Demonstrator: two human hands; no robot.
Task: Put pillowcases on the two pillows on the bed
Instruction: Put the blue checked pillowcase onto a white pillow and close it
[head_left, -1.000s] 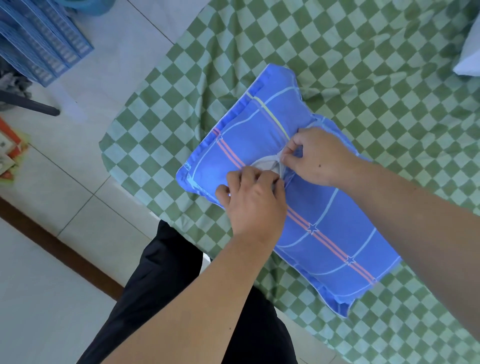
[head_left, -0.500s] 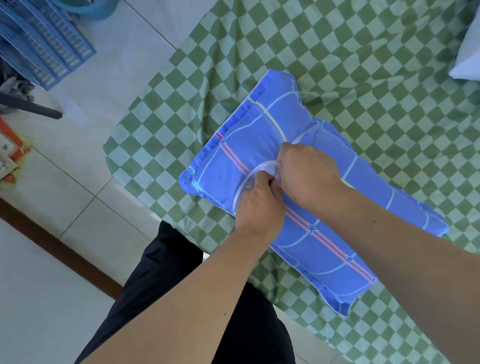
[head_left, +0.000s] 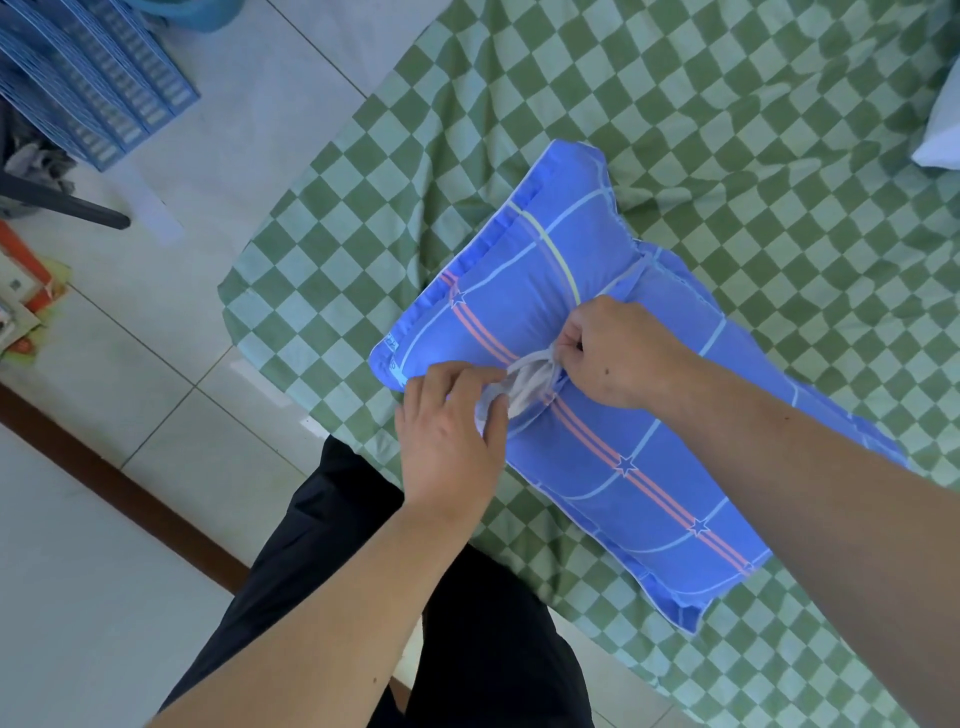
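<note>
Since the earlier frame both hands have drawn apart, pulling white ties out from the slit in the blue pillowcase (head_left: 587, 415). Head view: the left hand (head_left: 452, 441) pinches the white tie (head_left: 524, 387) at its near end, and the right hand (head_left: 613, 353) pinches it at the slit. The cased pillow lies on the checked bed (head_left: 727, 156), directly under the hands, its long axis running from upper left to lower right. Count: one cased pillow, one bare white pillow (head_left: 943, 135) at the right edge.

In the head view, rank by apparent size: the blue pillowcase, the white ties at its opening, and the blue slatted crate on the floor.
1. Blue pillowcase.
2. Blue slatted crate, partly cut off by the frame.
3. White ties, partly hidden by the fingers.
</note>
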